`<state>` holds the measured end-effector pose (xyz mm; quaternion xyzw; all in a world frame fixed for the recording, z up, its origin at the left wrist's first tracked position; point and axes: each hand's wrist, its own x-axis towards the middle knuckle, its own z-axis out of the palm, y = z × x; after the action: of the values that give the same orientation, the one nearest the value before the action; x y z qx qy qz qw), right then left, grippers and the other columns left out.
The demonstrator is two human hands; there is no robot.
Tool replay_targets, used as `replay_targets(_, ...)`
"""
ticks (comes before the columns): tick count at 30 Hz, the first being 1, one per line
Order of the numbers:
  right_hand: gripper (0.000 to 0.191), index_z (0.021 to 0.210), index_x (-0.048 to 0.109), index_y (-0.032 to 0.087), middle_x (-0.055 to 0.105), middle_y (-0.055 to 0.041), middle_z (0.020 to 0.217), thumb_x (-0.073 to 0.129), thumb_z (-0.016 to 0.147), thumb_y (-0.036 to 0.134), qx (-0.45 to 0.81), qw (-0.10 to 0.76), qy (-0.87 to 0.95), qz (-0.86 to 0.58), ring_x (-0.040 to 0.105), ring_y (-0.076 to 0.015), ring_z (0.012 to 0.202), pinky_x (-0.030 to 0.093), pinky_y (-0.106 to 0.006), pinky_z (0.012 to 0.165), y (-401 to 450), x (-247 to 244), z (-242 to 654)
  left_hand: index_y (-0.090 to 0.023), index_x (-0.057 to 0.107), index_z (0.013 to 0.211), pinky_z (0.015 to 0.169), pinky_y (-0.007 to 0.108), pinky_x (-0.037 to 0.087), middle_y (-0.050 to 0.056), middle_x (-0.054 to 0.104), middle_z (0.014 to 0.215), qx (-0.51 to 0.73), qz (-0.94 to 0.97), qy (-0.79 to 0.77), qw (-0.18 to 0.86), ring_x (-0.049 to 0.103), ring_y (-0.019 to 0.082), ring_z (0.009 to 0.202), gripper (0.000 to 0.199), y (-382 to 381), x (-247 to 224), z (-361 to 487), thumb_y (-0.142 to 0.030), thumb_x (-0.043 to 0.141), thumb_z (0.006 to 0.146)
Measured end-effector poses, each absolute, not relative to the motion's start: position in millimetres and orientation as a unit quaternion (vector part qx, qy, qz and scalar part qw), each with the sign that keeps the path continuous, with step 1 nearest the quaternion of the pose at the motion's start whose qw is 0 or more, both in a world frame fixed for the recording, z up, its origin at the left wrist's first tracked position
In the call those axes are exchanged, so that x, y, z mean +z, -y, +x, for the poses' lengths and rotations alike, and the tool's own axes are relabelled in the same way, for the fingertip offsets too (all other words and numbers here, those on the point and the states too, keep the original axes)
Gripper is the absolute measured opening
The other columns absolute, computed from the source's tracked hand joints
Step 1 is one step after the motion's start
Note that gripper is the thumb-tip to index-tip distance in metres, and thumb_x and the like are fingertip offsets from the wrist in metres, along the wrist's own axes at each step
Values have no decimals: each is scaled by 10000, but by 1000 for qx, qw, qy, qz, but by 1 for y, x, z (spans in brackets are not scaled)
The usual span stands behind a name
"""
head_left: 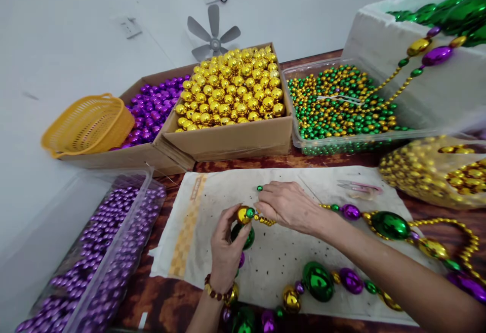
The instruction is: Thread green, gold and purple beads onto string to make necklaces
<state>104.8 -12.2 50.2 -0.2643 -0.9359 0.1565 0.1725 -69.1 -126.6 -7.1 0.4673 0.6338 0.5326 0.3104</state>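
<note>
On the white cloth (pixel 273 267), my left hand (pixel 228 244) pinches a gold bead (pixel 243 215) with a green bead (pixel 250 212) beside it. A large green bead (pixel 245 236) hangs just below, partly behind the fingers. My right hand (pixel 284 204) has its fingers pressed together over the strand, close to some small gold beads (pixel 266 220); what its fingertips hold is hidden. A small green bead (pixel 259 188) shows above the right fingers. The strand of green, gold and purple beads (pixel 318 281) curves along the cloth's front edge.
Pink-handled snips (pixel 360 187) lie on the cloth at the right. Behind stand a box of gold balls (pixel 231 140), a box of purple balls (pixel 152 105) and a tub of small mixed beads (pixel 341 105). A tub of purple beads (pixel 106 252) is left, a gold bead bag (pixel 413 171) right.
</note>
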Motion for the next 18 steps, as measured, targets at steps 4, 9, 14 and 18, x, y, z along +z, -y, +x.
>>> replay_targets(4,436,801,579,171,618,-53,809,286,1000,426,163,177,932,-272,532,-176,780,339,-287,683,9,46,107,-215,572,1182,975,357,451,77,610,1174,522,474,-636,313,586,210,1083,408,127,-6,-69,-271,663,788)
replay_targets(9,343,912,582,190,618,-60,910,322,995,398,175,163,886,-397,561,-190,861,384,-275,713,-11,16,151,-219,579,1182,953,334,457,72,617,1165,508,470,-648,318,590,201,1067,408,128,-1,-74,-284,665,788)
replay_targets(14,198,994,574,149,606,-140,919,435,938,280,9,95,822,-561,567,-262,846,383,-340,711,-31,-37,245,-197,594,1153,909,336,483,76,643,1137,527,415,-659,339,617,208,1018,409,127,6,-88,-330,676,775)
replay_targets(18,159,951,613,157,592,-169,868,487,890,233,-11,99,810,-578,556,-292,803,357,-364,657,-36,-67,296,-184,600,1137,870,334,503,76,657,1100,536,395,-652,362,626,208,979,406,128,8,-94,-348,675,774)
